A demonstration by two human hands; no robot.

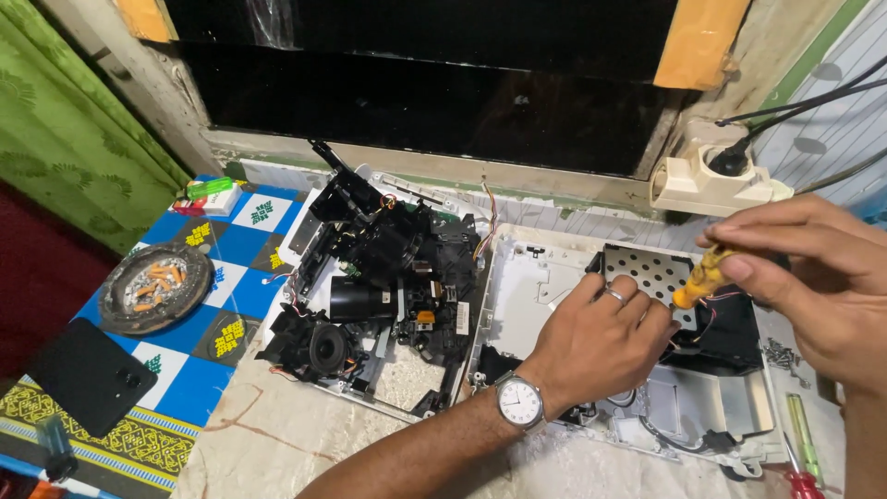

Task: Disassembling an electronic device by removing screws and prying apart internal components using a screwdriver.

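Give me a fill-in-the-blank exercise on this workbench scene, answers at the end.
1. The right hand holds a screwdriver with a ____ handle.
2. The left hand rests on the white casing and wears a ____ on its wrist.
3. The ashtray sits on a blue-and-white ____ cloth.
4. A green-handled screwdriver lies to the ____ of the casing.

Missing words: yellow; watch; checked; right

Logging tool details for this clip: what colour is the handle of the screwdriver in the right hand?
Yellow-orange; the screwdriver handle shows in the head view, gripped by the right hand.
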